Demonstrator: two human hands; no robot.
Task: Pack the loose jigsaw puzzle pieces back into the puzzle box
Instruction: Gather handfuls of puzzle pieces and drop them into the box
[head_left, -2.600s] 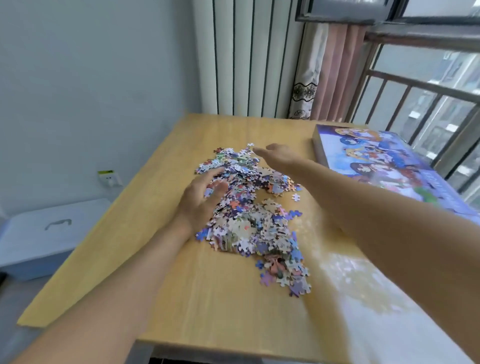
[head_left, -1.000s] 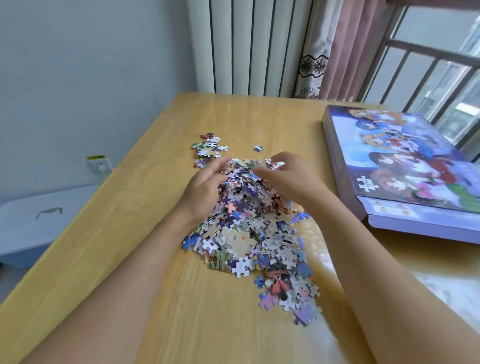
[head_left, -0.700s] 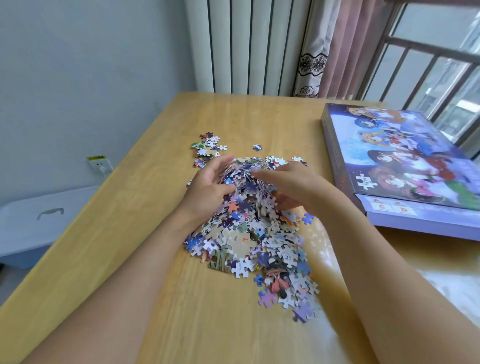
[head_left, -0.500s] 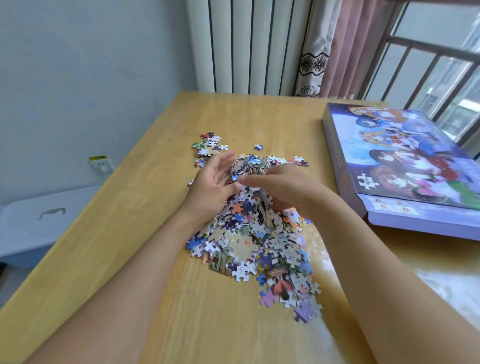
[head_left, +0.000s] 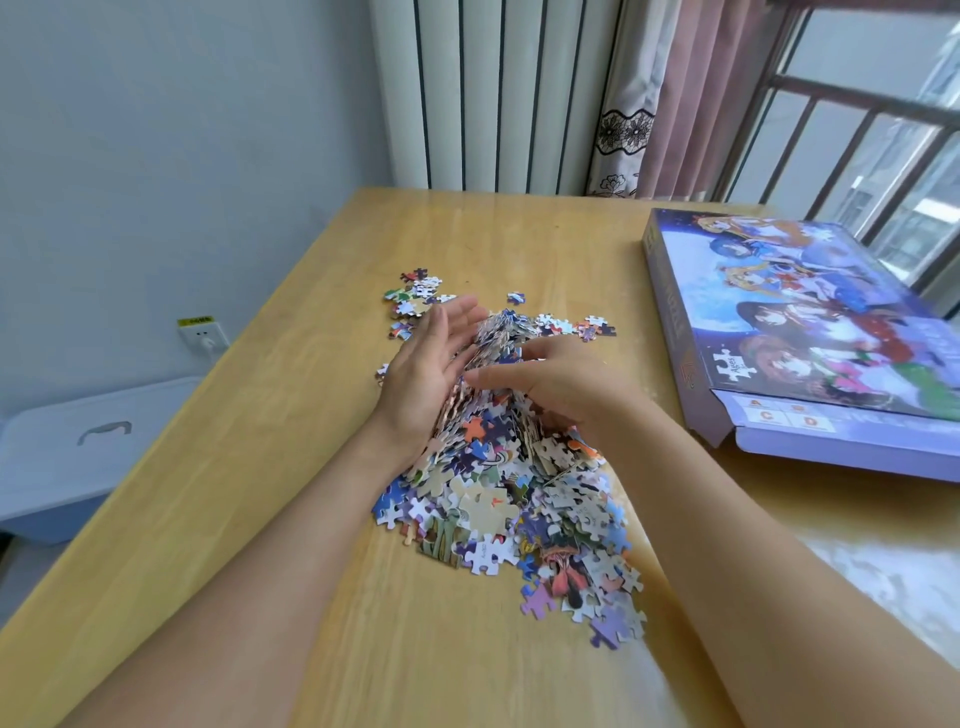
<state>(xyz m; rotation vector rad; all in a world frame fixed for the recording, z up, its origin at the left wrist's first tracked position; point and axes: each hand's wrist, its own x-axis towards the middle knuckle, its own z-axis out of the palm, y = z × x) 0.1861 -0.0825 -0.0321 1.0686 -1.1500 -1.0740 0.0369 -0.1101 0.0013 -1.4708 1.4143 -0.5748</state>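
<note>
Both hands press a heap of jigsaw pieces (head_left: 498, 467) between them: left hand (head_left: 426, 374) with straight fingers, right hand (head_left: 556, 384) loosely spread. The closed puzzle box (head_left: 810, 332) lies at the worktop's (head_left: 260, 467) right edge.

The table (head_left: 291, 467) was pale honey-yellow wood with faint darker grain. On it, the puzzle pieces (head_left: 498, 493) were a mix of blue, purple, white, orange and cream, some showing plain cardboard-tan backs. At the table's right edge, the puzzle box (head_left: 810, 332) was lavender-purple, its lid printed with cartoon figures in blue, yellow, red and green over a pale moon. Behind the table, the radiator (head_left: 498, 93) was white with dark vertical gaps; the curtain (head_left: 675, 93) beside it was dusty pink with a cream, black-flowered border. Left of the table, the wall (head_left: 156, 156) was pale grey-blue.
</note>
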